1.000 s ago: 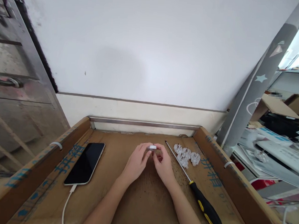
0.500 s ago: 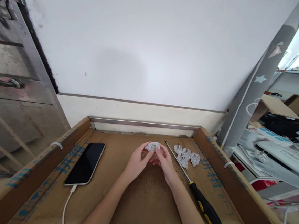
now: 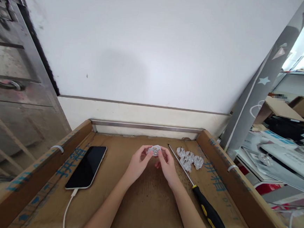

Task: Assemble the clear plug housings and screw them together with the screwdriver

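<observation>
Speckled cardboard [image 3: 116, 160] before white wall [image 3: 152, 43]

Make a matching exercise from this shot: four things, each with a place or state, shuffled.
1. Phone
2. Screwdriver
3. Single clear piece
4. Four clear pieces

A. Clustered at the far right of the cardboard
B. Held by left hand and right hand
C. Black-and-yellow handle
D. Dark screen, white cable attached

Pairs: 1-D, 2-C, 3-B, 4-A
</observation>
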The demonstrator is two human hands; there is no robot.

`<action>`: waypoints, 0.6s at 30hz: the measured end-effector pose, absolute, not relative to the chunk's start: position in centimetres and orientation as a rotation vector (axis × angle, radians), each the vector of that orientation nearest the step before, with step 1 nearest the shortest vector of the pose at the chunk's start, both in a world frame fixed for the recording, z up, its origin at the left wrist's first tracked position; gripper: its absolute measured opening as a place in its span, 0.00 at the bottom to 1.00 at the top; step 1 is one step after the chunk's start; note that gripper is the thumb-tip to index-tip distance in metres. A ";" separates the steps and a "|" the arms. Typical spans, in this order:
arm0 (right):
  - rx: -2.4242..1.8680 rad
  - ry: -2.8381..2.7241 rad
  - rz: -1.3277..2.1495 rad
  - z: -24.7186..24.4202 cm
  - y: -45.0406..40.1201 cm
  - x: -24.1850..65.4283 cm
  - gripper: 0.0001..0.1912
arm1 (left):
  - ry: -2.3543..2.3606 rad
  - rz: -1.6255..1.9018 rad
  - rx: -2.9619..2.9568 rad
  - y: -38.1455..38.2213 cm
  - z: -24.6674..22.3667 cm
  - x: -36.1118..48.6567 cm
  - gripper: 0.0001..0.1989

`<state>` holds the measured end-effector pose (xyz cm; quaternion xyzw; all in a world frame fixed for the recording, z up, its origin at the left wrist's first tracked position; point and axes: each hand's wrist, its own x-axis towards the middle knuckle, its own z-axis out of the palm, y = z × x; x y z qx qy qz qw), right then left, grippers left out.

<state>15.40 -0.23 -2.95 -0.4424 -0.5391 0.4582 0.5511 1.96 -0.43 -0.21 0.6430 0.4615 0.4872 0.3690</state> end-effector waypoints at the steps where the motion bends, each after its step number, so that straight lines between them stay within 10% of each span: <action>1: -1.056 -1.309 1.043 -2.9 -0.3 15.4 0.21 | 1.194 1.228 1.650 -0.5 -0.2 2.0 0.17; 18: -1.822 -1.590 -0.295 -7.2 -16.8 29.1 0.24 | 1.201 1.475 1.062 1.1 -0.8 0.6 0.26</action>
